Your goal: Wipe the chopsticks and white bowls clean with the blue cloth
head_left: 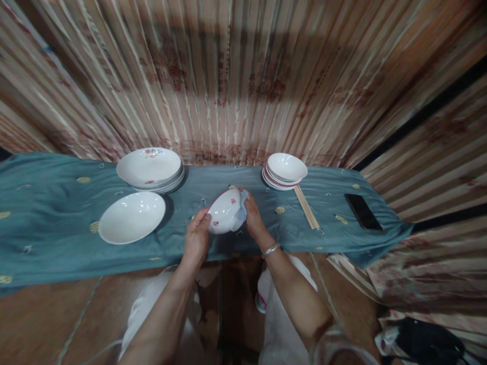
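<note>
A white bowl (224, 213) with small red marks is tilted on its side above the middle of the table. My left hand (198, 230) grips its left rim, thumb on the outer wall. On the bowl's right side, my right hand (254, 215) presses a light blue cloth (242, 205) against it. Those right fingers are partly hidden behind the cloth and bowl. A bracelet circles my right wrist.
A stack of plates (150, 170) and a large white bowl (131, 218) stand at left. Right of centre is a stack of bowls (287, 167), with chopsticks (306, 208) beside it and a black phone (363, 212) farther right. Pleated curtain (224, 91) hangs behind the cloth-covered table (57, 218).
</note>
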Motion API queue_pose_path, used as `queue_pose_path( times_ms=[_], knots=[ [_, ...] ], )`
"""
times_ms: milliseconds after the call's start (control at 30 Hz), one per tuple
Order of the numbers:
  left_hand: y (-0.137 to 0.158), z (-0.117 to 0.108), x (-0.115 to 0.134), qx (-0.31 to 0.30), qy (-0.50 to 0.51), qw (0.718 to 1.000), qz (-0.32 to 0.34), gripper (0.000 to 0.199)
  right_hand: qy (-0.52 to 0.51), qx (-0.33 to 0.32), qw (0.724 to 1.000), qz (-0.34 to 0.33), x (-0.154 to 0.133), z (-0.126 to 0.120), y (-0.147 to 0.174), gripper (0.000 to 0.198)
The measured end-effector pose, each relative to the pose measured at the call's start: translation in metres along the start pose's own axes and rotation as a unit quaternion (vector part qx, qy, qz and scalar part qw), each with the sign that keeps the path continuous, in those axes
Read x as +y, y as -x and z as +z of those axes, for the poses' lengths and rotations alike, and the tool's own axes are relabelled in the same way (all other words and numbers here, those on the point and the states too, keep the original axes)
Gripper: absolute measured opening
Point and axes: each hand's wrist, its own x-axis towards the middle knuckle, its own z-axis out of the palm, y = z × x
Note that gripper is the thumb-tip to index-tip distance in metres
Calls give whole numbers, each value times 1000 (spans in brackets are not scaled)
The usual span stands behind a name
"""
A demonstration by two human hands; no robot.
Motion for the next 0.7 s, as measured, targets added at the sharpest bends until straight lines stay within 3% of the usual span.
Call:
queue_pose_path(
  times_ms=[133, 233, 467, 700],
  knots=[
    [0, -1, 0, -3, -1, 1000, -6, 32, -91, 22, 993, 67, 11, 3, -2, 41],
    [-1, -4, -3, -3, -21, 1000, 12, 31, -121, 26, 989, 81, 14, 5, -2, 37],
    [-2, -9, -12, -8, -88, 994, 57, 33, -85, 36, 995, 41, 8, 2, -4, 34],
    [2, -2, -18, -18, -67, 997, 23, 28, 58, 55, 996, -47, -15, -8, -14, 48]
  ],
)
